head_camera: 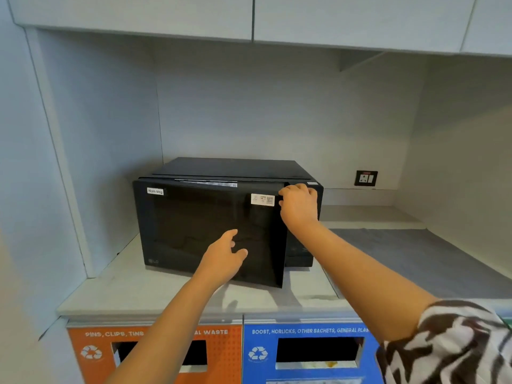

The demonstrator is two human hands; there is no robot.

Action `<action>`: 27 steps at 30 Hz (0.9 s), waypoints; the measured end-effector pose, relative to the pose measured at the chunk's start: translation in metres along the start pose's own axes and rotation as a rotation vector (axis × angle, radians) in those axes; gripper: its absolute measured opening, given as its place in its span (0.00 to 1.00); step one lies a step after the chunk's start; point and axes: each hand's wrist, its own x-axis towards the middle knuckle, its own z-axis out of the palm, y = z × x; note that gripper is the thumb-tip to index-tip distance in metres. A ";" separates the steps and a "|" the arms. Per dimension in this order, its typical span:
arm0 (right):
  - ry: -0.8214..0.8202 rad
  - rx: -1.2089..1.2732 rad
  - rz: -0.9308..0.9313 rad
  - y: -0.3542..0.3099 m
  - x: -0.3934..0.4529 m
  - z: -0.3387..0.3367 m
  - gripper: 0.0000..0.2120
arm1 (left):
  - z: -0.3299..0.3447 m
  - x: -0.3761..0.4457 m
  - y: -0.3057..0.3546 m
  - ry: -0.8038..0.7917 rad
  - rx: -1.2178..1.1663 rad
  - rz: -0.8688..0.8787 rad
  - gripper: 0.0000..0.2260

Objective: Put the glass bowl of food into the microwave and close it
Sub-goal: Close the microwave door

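Note:
A black microwave [227,170] stands on a pale counter in an alcove. Its dark glass door [194,231] is slightly ajar, swung out a little at its right edge. My right hand [299,206] grips the top right corner of the door. My left hand [224,259] hovers in front of the lower middle of the door with its fingers spread, holding nothing. The glass bowl of food is not in sight; the dark door hides the inside of the microwave.
The counter [133,289] runs right onto a grey mat [415,261]. A wall socket [365,178] sits right of the microwave. Upper cabinets [249,18] hang overhead. Below the counter edge are an orange waste bin [155,353] and a blue recycling bin [310,353].

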 end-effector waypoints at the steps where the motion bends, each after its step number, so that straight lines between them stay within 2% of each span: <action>1: -0.005 -0.008 -0.011 0.004 0.008 0.005 0.14 | 0.001 0.003 -0.003 0.004 0.004 -0.016 0.24; 8: -0.043 -0.116 -0.064 0.020 0.047 0.025 0.16 | -0.001 0.025 -0.016 0.037 0.057 -0.060 0.22; 27: -0.027 -0.081 -0.074 0.033 0.070 0.040 0.15 | 0.015 0.049 -0.019 0.013 0.087 -0.074 0.20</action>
